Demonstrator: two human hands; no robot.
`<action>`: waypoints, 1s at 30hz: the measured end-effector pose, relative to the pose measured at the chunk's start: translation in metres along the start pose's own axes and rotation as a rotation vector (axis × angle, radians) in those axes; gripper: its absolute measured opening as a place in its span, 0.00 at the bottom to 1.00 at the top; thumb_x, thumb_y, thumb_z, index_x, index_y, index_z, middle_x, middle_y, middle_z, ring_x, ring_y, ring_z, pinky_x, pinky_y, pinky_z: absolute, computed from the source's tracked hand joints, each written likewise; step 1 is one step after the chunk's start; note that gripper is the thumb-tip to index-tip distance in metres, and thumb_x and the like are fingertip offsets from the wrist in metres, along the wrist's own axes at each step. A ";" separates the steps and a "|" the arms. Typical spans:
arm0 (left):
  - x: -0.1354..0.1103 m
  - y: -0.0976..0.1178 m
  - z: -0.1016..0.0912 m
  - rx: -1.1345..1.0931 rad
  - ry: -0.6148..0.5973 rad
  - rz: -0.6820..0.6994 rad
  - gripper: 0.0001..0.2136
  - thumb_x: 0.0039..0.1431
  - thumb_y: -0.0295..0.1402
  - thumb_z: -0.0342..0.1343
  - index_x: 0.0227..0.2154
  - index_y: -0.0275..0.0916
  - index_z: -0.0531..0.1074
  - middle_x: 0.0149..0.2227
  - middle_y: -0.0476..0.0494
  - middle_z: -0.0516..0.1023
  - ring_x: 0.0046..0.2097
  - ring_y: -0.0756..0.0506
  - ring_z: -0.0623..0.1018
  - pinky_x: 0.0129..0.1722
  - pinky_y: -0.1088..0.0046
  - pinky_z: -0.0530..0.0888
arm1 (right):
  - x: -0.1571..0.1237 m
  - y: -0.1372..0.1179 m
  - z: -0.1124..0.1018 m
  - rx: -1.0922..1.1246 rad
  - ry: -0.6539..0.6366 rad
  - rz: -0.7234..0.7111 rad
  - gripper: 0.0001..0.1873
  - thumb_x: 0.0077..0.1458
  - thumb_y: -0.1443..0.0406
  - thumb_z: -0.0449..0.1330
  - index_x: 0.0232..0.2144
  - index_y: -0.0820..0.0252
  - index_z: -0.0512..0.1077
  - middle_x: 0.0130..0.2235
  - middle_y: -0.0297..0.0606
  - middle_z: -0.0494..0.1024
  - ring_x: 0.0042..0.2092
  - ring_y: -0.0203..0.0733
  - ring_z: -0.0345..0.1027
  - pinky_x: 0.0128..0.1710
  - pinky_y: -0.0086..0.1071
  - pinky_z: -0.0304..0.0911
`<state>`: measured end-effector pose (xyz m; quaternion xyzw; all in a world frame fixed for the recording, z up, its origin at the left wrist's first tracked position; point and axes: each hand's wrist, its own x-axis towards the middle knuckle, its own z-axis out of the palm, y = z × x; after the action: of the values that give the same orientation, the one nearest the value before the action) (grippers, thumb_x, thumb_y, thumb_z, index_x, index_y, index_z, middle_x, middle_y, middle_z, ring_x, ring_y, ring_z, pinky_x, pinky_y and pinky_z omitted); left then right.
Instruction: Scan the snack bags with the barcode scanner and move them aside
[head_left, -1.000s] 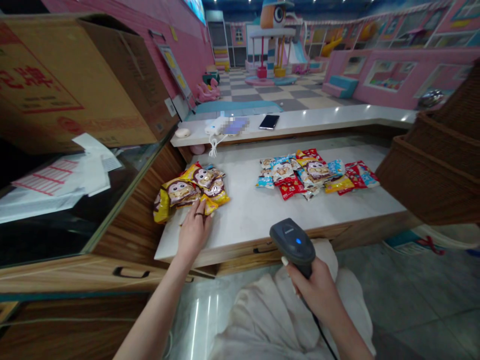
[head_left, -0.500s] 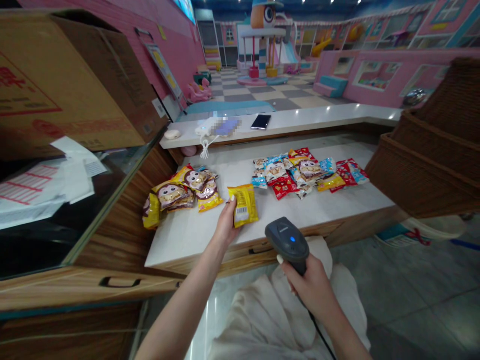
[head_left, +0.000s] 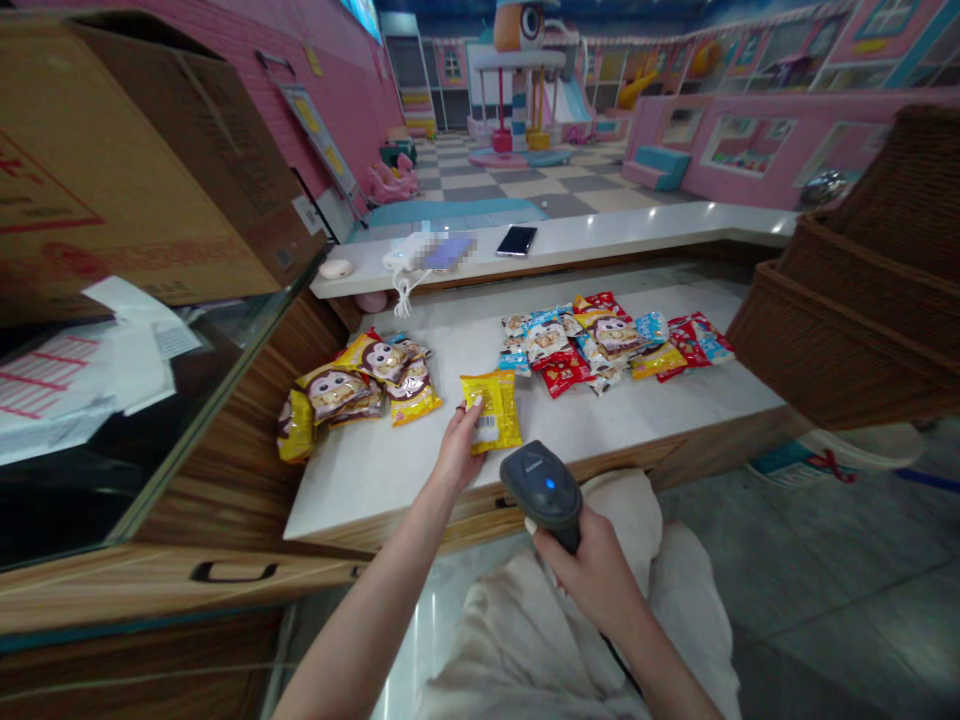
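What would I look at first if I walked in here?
You'd probably spot the bright snack packets lying in two heaps on the white counter. At the front of the counter, the left hand touches a yellow packet, and the right hand grips a dark barcode scanner. Far behind them, a tall cartoon figure with a big round eye stands in a pink play area.
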<state>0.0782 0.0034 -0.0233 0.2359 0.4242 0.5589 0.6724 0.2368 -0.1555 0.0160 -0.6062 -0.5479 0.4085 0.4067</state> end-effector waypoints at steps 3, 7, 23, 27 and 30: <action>0.002 -0.001 -0.001 -0.011 -0.007 0.003 0.18 0.54 0.40 0.68 0.46 0.42 0.74 0.45 0.44 0.84 0.43 0.42 0.85 0.45 0.64 0.81 | 0.000 -0.002 -0.002 -0.007 -0.003 0.003 0.07 0.54 0.63 0.59 0.33 0.60 0.75 0.17 0.29 0.72 0.21 0.43 0.69 0.20 0.28 0.60; 0.009 -0.006 -0.004 -0.052 -0.020 -0.011 0.16 0.54 0.38 0.67 0.44 0.41 0.74 0.41 0.44 0.85 0.40 0.42 0.85 0.43 0.64 0.82 | -0.001 -0.004 -0.004 -0.009 -0.001 0.008 0.08 0.55 0.62 0.59 0.33 0.60 0.75 0.15 0.28 0.70 0.20 0.43 0.69 0.19 0.28 0.59; 0.006 0.006 0.008 -0.004 0.067 0.000 0.14 0.56 0.39 0.62 0.44 0.40 0.75 0.41 0.45 0.84 0.39 0.44 0.84 0.38 0.70 0.80 | -0.005 0.006 -0.011 -0.023 0.046 0.037 0.08 0.55 0.62 0.60 0.33 0.61 0.76 0.15 0.28 0.70 0.18 0.42 0.67 0.18 0.28 0.59; 0.021 0.018 0.030 0.346 -0.122 0.417 0.17 0.61 0.41 0.58 0.51 0.43 0.74 0.50 0.45 0.82 0.50 0.42 0.81 0.49 0.68 0.77 | -0.006 0.008 -0.021 -0.039 0.087 0.025 0.09 0.55 0.61 0.60 0.33 0.60 0.76 0.15 0.29 0.71 0.20 0.43 0.68 0.19 0.29 0.59; 0.043 0.031 0.067 0.748 -0.242 0.751 0.20 0.67 0.41 0.52 0.59 0.43 0.70 0.53 0.41 0.80 0.54 0.41 0.79 0.57 0.64 0.73 | -0.007 0.009 -0.026 -0.030 0.106 0.026 0.09 0.56 0.61 0.59 0.34 0.60 0.77 0.15 0.30 0.71 0.21 0.45 0.70 0.19 0.29 0.60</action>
<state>0.1176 0.0630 0.0230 0.6572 0.4002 0.5404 0.3404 0.2640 -0.1638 0.0169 -0.6401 -0.5239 0.3729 0.4205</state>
